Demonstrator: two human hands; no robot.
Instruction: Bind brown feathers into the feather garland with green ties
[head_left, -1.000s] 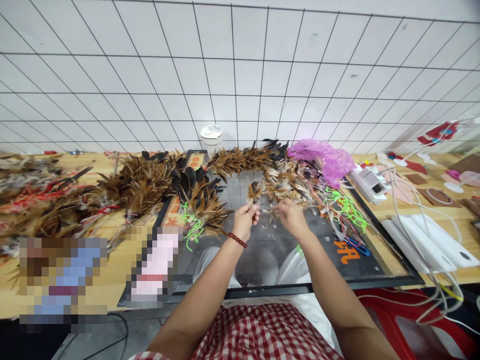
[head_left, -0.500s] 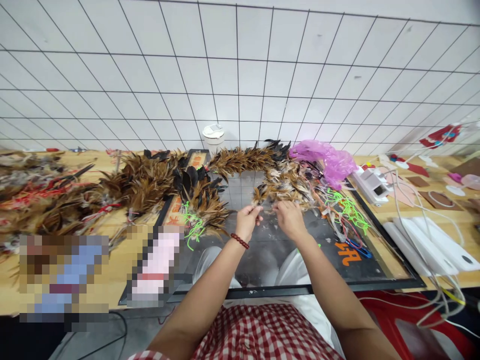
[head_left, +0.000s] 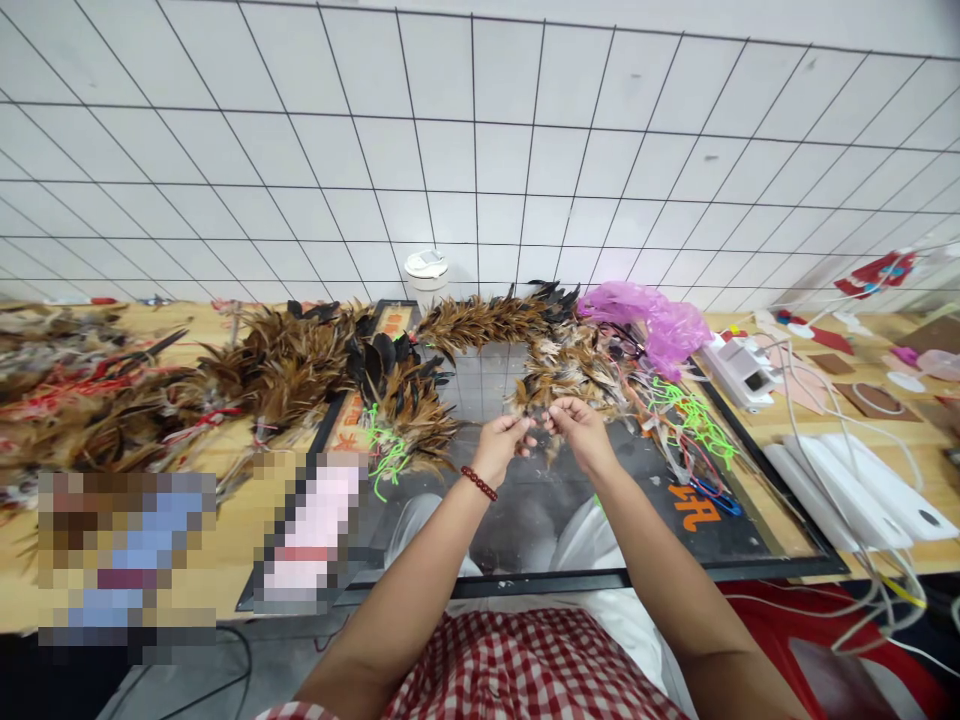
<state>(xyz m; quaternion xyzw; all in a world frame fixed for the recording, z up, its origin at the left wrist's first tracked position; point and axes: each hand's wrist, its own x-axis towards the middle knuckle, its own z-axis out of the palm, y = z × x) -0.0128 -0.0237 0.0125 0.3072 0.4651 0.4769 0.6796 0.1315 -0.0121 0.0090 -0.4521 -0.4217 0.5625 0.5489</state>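
My left hand (head_left: 501, 448), with a red bead bracelet on the wrist, is pinched shut on a small bunch of brown feathers (head_left: 529, 394). My right hand (head_left: 577, 432) is close beside it, its fingertips pinched on the same feathers near the left fingertips. Both hands hover over a dark glossy board (head_left: 540, 510) lying on the wooden table. Behind them curves a long string of brown and black feathers (head_left: 480, 320), and a larger feather bundle (head_left: 405, 400) with a neon green tie lies to the left.
More feather bundles (head_left: 112, 400) cover the table's left side. A pink plastic bag (head_left: 652, 318), neon green cords (head_left: 694, 415), a white device (head_left: 742, 368), white cables and white flat pieces (head_left: 847, 485) lie to the right. A white lidded cup (head_left: 426, 272) stands against the tiled wall.
Both hands have drawn closer together and slightly nearer to me, with the fingertips now almost meeting on the feathers. The view shifted a little.
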